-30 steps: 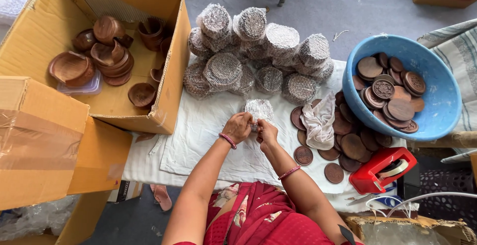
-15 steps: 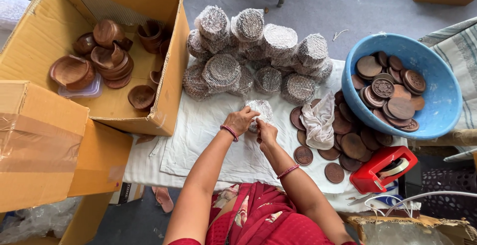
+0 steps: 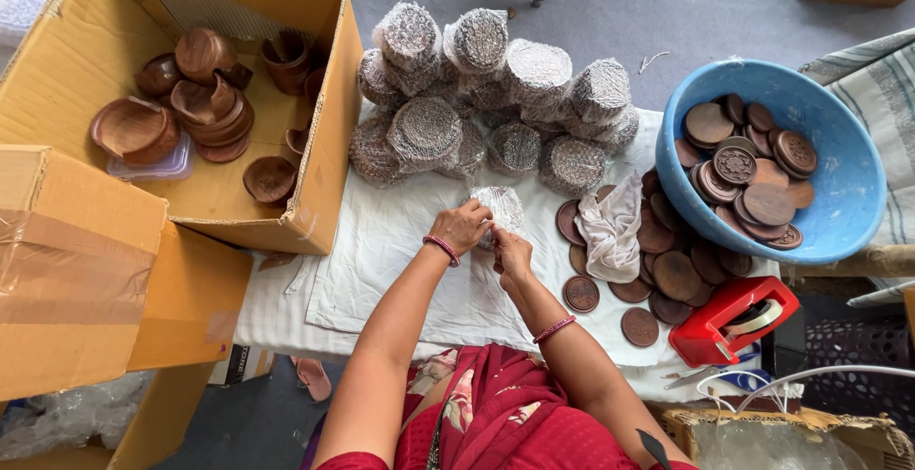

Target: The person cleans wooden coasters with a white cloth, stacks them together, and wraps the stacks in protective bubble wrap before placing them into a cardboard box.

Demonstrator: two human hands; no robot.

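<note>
Both hands, left hand [image 3: 461, 225] and right hand [image 3: 513, 253], grip a bubble-wrapped bundle [image 3: 499, 207] on the white cloth [image 3: 400, 270], wrapped stacks [image 3: 496, 98] piled behind, loose wooden coasters [image 3: 667, 275] and blue tub [image 3: 848, 213] unwrapped.

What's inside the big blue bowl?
The blue bowl holds a heap of round brown wooden discs, some carved, some plain. Whatever lies beneath the top discs is covered.

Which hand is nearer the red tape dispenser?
The right hand. It sits left of the tape dispenser, across the loose wooden discs. The left hand is farther left, on the wrapped bundle.
</note>
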